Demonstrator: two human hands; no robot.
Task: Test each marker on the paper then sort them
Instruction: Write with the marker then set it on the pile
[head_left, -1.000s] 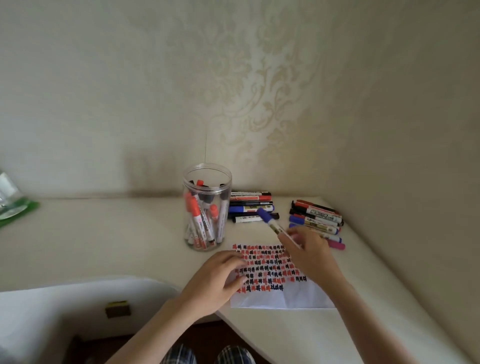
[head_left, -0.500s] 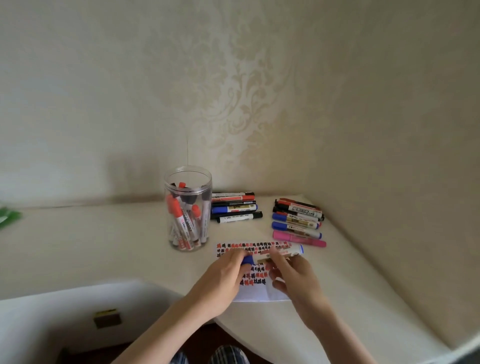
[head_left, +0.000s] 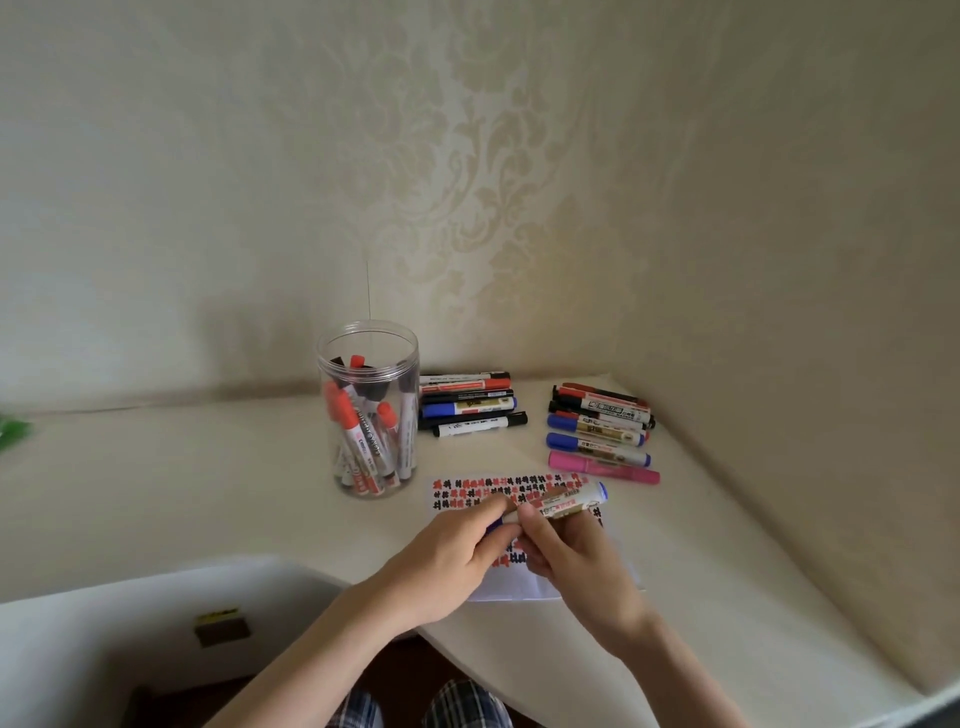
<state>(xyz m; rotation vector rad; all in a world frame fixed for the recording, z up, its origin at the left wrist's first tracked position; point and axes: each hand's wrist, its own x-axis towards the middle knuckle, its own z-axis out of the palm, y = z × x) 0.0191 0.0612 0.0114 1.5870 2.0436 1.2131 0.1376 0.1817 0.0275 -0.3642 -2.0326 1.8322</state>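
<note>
both hands (head_left: 519, 551) gripping blue marker (head_left: 563, 501), perhaps uncapping

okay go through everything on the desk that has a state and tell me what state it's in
Blue marker: held over the paper by both hands.
Left hand: gripping its cap end.
Right hand: gripping its barrel.
Paper: flat, mostly filled with test marks.
Jar: upright, lidless, holding markers.
Pink marker: lying capped.

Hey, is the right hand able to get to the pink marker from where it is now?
Probably yes. The pink marker lies in the open, nearest of its group, with nothing between it and the right hand. That hand grips a blue marker, though, so it is not free.
</note>
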